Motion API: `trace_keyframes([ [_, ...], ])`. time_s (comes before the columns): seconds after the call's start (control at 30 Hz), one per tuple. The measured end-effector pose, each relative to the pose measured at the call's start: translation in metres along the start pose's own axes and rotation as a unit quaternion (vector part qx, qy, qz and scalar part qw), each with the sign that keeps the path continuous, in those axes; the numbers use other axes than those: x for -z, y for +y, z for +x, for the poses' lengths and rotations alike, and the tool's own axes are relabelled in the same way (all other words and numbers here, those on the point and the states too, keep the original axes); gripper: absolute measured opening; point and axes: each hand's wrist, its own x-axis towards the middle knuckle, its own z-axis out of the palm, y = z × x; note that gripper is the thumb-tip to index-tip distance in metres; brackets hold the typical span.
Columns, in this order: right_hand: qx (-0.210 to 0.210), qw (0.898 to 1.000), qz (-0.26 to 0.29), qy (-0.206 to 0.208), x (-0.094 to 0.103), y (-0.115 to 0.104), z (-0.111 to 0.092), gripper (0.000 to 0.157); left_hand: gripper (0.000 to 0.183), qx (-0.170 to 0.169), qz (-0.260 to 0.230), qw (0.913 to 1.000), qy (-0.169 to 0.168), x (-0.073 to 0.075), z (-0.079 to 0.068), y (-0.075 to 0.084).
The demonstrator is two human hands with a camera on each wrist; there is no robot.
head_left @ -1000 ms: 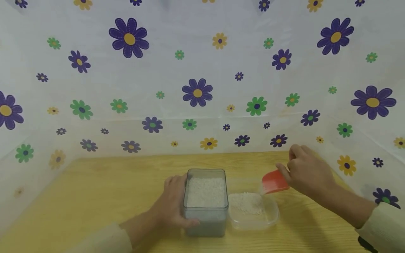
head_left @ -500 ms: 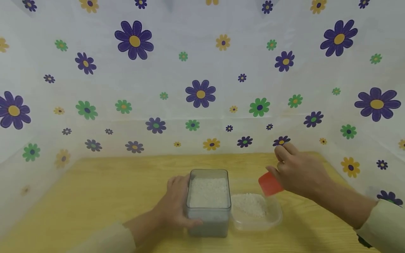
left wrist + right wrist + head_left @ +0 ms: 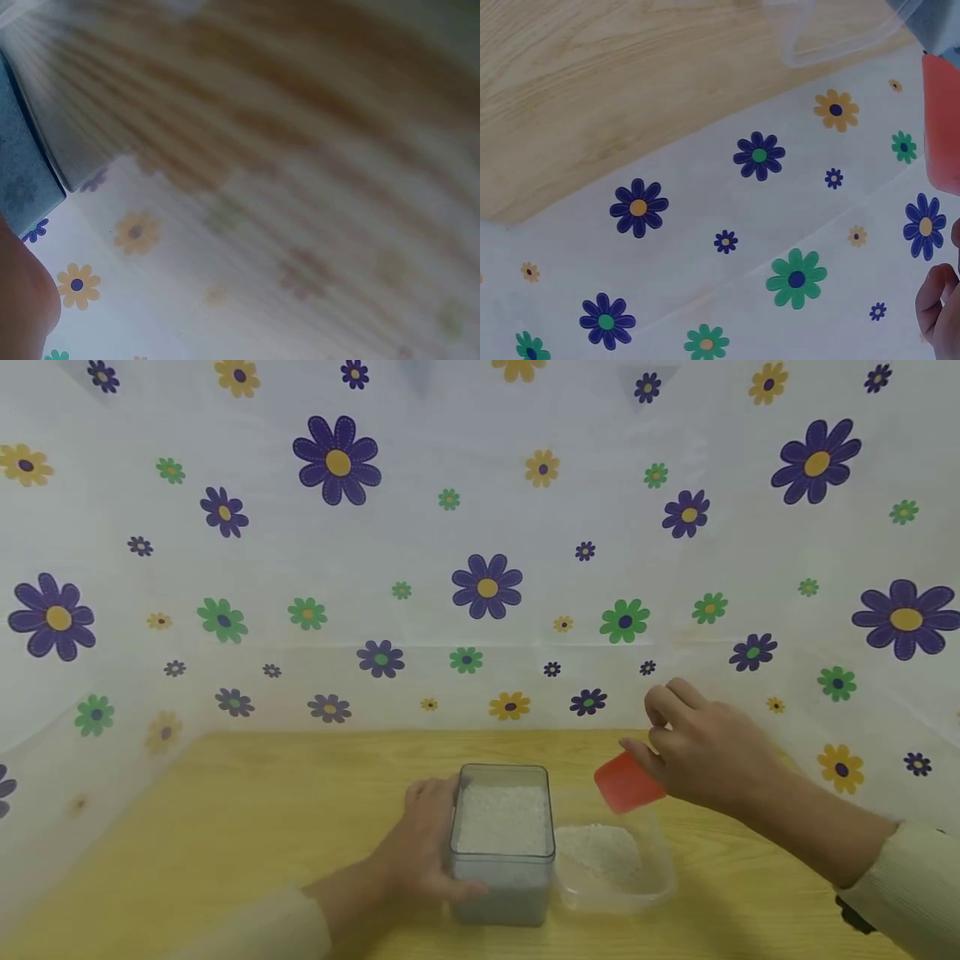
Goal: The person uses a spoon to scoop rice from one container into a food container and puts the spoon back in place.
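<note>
My left hand [image 3: 423,852] grips the left side of a tall, clear grey container [image 3: 502,893], thumb across its front. White grains that look like rice [image 3: 504,818] fill much of it. Right beside it, a low clear plastic tub [image 3: 660,881] holds a heap of the same grains [image 3: 606,852]. Above the tub my right hand [image 3: 705,756] pinches a red scoop [image 3: 628,783], tilted with its mouth down to the left. The right wrist view catches only the scoop's edge [image 3: 941,127] and some fingers [image 3: 937,300]. In the left wrist view the container [image 3: 26,157] is partly cut off.
A pale wooden table [image 3: 300,793] carries both vessels. Behind and at the sides hangs a white sheet [image 3: 420,543] printed with purple, green and yellow flowers. A dark band [image 3: 853,914] shows under the right sleeve.
My right hand has moved left and slightly up with the scoop, which has tipped over further. The left hand keeps its hold on the container. The whole view has shifted a little.
</note>
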Motion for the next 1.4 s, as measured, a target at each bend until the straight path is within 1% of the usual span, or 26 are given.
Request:
trace_keyframes([
  [0.13, -0.010, 0.999, 0.012, 0.050, 0.003, -0.007, 0.023, 0.046, 0.117, -0.010, -0.002, 0.9998, 0.015, 0.002, -0.001, 0.002],
  [0.23, 0.003, 0.996, 0.013, 0.083, 0.003, -0.016, 0.039, 0.047, 0.116, -0.010, -0.005, 0.9998, 0.017, 0.003, 0.000, 0.002],
  [0.3, 0.026, 0.995, 0.003, 0.097, 0.002, -0.023, 0.048, 0.048, 0.118, -0.005, -0.008, 0.9999, 0.013, 0.003, 0.000, 0.002],
  [0.37, 0.056, 0.992, -0.021, 0.107, 0.001, -0.029, 0.055, 0.047, 0.118, -0.002, -0.009, 0.9999, 0.006, 0.002, 0.001, 0.002],
  [0.47, 0.119, 0.984, -0.063, 0.113, -0.002, -0.038, 0.067, 0.044, 0.119, 0.001, -0.007, 1.0000, 0.002, 0.000, 0.002, 0.001],
  [0.53, 0.162, 0.978, -0.065, 0.114, -0.004, -0.045, 0.074, 0.039, 0.118, -0.002, -0.008, 1.0000, 0.005, -0.001, 0.003, 0.000],
  [0.57, 0.184, 0.975, -0.060, 0.110, -0.005, -0.048, 0.076, 0.036, 0.117, -0.002, -0.009, 0.9999, 0.006, -0.002, 0.003, 0.000],
  [0.63, 0.233, 0.965, -0.056, 0.102, -0.006, -0.054, 0.081, 0.028, 0.116, -0.002, -0.014, 0.9999, 0.008, -0.003, 0.003, 0.000],
  [0.7, 0.275, 0.956, -0.058, 0.086, -0.007, -0.059, 0.084, 0.022, 0.114, -0.003, -0.019, 0.9998, 0.009, -0.003, 0.003, 0.000],
  [0.8, 0.325, 0.939, -0.089, 0.065, -0.008, -0.064, 0.089, 0.015, 0.111, -0.009, -0.024, 0.9996, 0.012, -0.002, 0.005, 0.001],
  [0.93, 0.362, 0.923, -0.120, 0.049, -0.006, -0.067, 0.096, 0.013, 0.111, -0.016, -0.028, 0.9993, 0.015, -0.002, 0.005, 0.002],
  [0.97, 0.365, 0.923, -0.116, 0.038, -0.006, -0.067, 0.098, 0.011, 0.110, -0.015, -0.031, 0.9993, 0.015, -0.002, 0.005, 0.002],
  [1.0, 0.372, 0.920, -0.118, 0.027, -0.005, -0.067, 0.100, 0.011, 0.108, -0.016, -0.031, 0.9993, 0.017, -0.003, 0.005, 0.002],
  [1.03, 0.381, 0.917, -0.118, 0.015, -0.006, -0.068, 0.101, 0.011, 0.107, -0.024, -0.033, 0.9989, 0.023, -0.003, 0.005, 0.003],
  [1.1, 0.404, 0.907, -0.120, -0.018, -0.007, -0.070, 0.102, 0.009, 0.102, -0.030, -0.030, 0.9988, 0.025, -0.005, 0.003, 0.005],
  [1.13, 0.411, 0.903, -0.120, -0.034, -0.008, -0.072, 0.102, 0.009, 0.100, -0.026, -0.032, 0.9988, 0.025, -0.005, 0.001, 0.007],
  [1.17, 0.413, 0.902, -0.118, -0.049, -0.009, -0.074, 0.102, 0.010, 0.098, -0.028, -0.035, 0.9987, 0.026, -0.005, -0.001, 0.008],
  [1.2, 0.423, 0.896, -0.126, -0.058, -0.011, -0.076, 0.102, 0.011, 0.097, -0.032, -0.033, 0.9985, 0.028, -0.005, -0.002, 0.009],
  [1.23, 0.423, 0.895, -0.121, -0.067, -0.014, -0.078, 0.101, 0.012, 0.099, -0.034, -0.031, 0.9986, 0.027, -0.005, -0.004, 0.010],
  [1.27, 0.417, 0.898, -0.118, -0.075, -0.016, -0.080, 0.101, 0.014, 0.100, -0.023, -0.030, 0.9991, 0.019, -0.004, -0.005, 0.009],
  [1.3, 0.405, 0.903, -0.114, -0.084, -0.018, -0.080, 0.101, 0.014, 0.103, -0.017, -0.029, 0.9993, 0.016, -0.003, -0.005, 0.009],
  [1.33, 0.389, 0.911, -0.104, -0.091, -0.020, -0.080, 0.101, 0.015, 0.105, -0.011, -0.032, 0.9993, 0.013, -0.002, -0.003, 0.008],
  [1.4, 0.365, 0.922, -0.083, -0.102, -0.023, -0.079, 0.101, 0.017, 0.108, -0.014, -0.021, 0.9997, 0.008, -0.001, -0.001, 0.005],
])
